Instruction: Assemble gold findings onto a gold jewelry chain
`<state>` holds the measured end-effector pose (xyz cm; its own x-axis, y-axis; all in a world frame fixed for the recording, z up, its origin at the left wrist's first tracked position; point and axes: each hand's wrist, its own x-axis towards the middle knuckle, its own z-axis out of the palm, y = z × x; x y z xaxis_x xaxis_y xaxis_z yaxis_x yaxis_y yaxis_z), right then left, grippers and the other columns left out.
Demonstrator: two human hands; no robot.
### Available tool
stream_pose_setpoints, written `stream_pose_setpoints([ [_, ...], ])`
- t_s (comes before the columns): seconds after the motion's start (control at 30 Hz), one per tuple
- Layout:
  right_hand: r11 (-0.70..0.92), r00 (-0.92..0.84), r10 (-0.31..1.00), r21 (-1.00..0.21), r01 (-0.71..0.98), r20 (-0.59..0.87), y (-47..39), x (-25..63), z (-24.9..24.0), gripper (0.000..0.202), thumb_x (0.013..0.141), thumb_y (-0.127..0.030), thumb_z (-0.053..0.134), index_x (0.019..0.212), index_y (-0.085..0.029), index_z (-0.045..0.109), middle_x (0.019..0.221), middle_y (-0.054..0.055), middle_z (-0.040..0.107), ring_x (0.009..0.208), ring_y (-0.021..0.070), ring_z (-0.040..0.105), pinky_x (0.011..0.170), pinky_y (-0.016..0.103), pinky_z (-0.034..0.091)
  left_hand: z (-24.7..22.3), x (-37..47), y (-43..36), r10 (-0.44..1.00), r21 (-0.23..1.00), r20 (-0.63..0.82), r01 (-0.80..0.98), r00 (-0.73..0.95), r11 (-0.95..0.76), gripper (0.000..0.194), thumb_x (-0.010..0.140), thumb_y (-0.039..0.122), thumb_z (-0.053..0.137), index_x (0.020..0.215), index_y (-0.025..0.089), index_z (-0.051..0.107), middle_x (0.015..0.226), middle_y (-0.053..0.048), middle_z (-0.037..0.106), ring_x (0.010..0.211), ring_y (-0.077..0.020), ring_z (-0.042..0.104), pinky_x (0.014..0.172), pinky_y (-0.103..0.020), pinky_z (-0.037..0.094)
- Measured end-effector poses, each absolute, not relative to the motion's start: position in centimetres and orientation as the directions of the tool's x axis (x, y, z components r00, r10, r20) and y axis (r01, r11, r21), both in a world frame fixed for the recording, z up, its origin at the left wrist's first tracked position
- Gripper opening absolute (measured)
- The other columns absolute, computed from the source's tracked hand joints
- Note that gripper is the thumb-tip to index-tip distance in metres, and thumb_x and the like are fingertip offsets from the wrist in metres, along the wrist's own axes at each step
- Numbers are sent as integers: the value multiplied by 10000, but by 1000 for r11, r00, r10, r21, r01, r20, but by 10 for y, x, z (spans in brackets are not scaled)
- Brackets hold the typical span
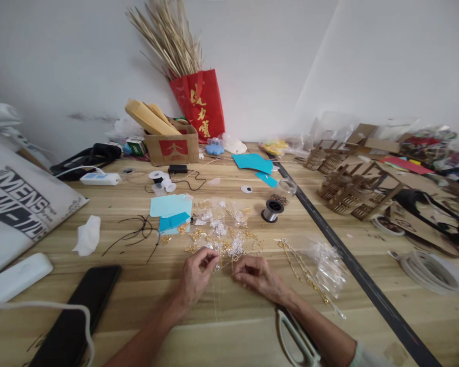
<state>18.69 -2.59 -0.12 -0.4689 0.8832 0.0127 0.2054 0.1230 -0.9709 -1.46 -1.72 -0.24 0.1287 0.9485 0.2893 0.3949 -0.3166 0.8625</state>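
Note:
Above the near middle of the table, my left hand (199,272) is closed in a pinch, with thumb and forefinger together. My right hand (257,275) is closed too, its fingers curled beside a small gold loop (235,258). A fine strand with tiny bits on it seems to run between the hands; exactly what each fingertip holds is too small to tell. Just beyond them lie heaps of gold beads (199,234) and clear beads (236,244), some on small plastic bags. Under my right forearm are scissors (296,339) with pale green handles, partly hidden.
A wire spool (272,210) stands behind my right hand. Gold chains (296,260) and clear bags (325,267) lie to the right, near a black strip (329,234). On the left are black cords (137,234), blue sheets (170,206) and a phone (78,316).

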Motion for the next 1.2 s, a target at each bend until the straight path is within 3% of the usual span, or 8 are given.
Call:
stream_pose_setpoints([
  [0.37,-48,-534,835,-984,172,-134,-29,183,0,219,752,-345,695,765,-131,648,613,-7,577,509,85,491,514,205,391,-7,-18,-9,952,855,282,420,117,-304,147,806,259,543,776,161,648,751,-39,685,666,-153,632,604,-247,507],
  [0.57,2,-559,824,-986,166,-92,-28,185,3,262,788,-387,657,735,-130,651,639,7,581,533,96,513,518,209,395,0,-16,-4,947,817,277,479,161,-321,121,820,216,536,803,163,643,808,-48,684,751,-171,644,696,-288,518],
  [0.73,86,-472,882,-980,182,-10,-26,187,5,259,818,-390,627,741,-143,620,647,-3,543,568,97,460,516,206,340,3,-14,0,920,715,312,579,238,-392,99,799,149,562,774,180,652,799,-41,693,793,-194,631,743,-326,496],
  [0.93,76,-366,931,-980,185,3,-23,187,0,297,843,-428,575,733,-152,560,611,-31,465,557,90,391,509,207,299,-2,-13,11,908,588,259,693,328,-418,131,776,95,576,780,183,672,814,-47,682,807,-212,609,746,-338,467],
  [1.2,35,-263,965,-992,118,3,-17,190,-8,335,800,-477,608,744,-153,545,618,-32,461,548,88,387,505,210,304,-11,-5,16,830,322,294,768,474,-553,193,871,142,507,760,180,660,787,-47,607,821,-215,520,755,-337,416],
])
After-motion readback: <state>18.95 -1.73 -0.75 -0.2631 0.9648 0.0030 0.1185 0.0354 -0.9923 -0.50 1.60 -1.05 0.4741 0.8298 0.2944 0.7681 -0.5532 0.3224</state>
